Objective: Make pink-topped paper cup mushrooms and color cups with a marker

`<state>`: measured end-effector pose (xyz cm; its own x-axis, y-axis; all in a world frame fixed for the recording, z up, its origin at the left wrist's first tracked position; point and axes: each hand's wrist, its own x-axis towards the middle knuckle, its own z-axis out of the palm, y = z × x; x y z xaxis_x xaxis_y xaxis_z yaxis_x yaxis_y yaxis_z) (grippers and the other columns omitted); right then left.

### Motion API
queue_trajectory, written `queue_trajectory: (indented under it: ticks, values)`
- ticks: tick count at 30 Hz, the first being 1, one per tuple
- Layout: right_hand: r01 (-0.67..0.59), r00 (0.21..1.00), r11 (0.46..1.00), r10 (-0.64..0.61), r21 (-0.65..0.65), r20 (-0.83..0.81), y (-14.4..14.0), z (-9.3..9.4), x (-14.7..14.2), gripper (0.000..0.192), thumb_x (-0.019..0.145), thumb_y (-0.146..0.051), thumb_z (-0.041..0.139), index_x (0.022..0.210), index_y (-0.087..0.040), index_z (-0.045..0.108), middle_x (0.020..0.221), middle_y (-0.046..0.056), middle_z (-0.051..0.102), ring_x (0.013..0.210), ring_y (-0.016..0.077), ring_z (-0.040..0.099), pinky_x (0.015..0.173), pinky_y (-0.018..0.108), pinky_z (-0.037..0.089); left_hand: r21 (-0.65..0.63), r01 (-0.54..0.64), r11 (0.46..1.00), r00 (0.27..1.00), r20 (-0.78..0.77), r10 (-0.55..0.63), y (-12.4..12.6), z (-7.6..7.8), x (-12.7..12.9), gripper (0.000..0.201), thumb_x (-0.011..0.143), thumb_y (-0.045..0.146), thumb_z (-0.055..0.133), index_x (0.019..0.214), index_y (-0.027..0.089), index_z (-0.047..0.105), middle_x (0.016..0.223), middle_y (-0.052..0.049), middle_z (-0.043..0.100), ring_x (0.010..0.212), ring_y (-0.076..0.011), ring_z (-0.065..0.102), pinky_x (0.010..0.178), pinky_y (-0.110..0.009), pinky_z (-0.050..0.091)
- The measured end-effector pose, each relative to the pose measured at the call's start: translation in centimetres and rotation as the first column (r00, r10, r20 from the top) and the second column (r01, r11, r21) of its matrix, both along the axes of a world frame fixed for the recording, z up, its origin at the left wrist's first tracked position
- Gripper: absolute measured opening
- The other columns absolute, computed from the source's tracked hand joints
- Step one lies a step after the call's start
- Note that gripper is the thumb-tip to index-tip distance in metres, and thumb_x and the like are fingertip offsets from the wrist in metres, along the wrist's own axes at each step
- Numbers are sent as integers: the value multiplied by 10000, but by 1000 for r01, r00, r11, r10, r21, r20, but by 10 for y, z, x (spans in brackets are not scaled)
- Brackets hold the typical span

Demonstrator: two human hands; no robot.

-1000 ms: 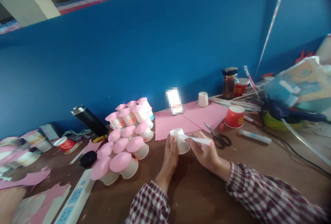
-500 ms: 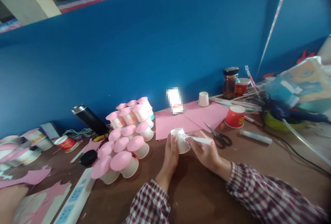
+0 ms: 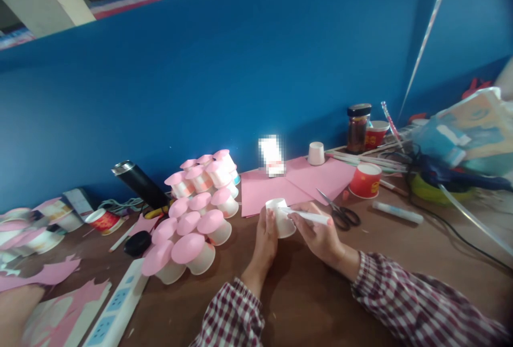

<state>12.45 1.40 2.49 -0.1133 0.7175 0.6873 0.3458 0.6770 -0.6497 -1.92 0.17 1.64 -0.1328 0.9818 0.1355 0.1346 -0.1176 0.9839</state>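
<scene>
A white paper cup [image 3: 286, 227], tilted with its narrow base uppermost, is held above or against the counter [image 3: 312, 304] (whether its rim touches down cannot be told). Its near left side is gripped by the left hand [image 3: 266, 233], the fingers curled closely against the wall. A white pen [image 3: 310, 215] is pinched in the right hand [image 3: 319, 236], the fingers drawn together around its barrel and its tip brought to the cup near the base, apparently in contact.

A slip could be caused by the smooth, tapered wall turning under a light grip, and a stray mark left; too firm a squeeze, or too hard a press of the tip, could see the thin paper dented.

Just beyond, pink sheets [image 3: 260, 193] are spread, with scissors [image 3: 334, 209] laid near the right hand and a red cup [image 3: 365, 182] stood behind them. To the left, pink-topped cups [image 3: 187, 249] are massed close together, where several could be toppled by a wide swing of the left elbow.
</scene>
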Motion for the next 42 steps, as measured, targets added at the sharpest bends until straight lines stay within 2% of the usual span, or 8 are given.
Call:
queue_trajectory:
  ticks: [9,28,42]
  values:
    - [-1,1000,1000,0,-24,-3,0,-1,0,104,882,-246,507,933,-196,582,817,30,630,709,153,617,649,246,505,0,-13,1000,1000,16,13,1,2,2,459,886,493,369,1155,158,531,1172,-109,588,1055,-204,559,903,-301,433]
    - [42,999,999,-42,-8,25,0,2,1,105,886,-252,497,916,-193,579,798,34,643,698,160,626,639,251,506,27,22,999,999,32,-23,1,6,3,427,903,475,331,1096,161,547,1069,-80,616,951,-183,576,859,-301,441]
    - [51,999,999,-51,-9,-4,0,-1,0,85,869,-233,523,935,-202,567,809,27,642,696,158,624,628,249,510,29,13,1000,1000,28,-14,3,4,2,426,899,482,334,1071,155,545,1026,-79,613,926,-185,573,839,-297,439]
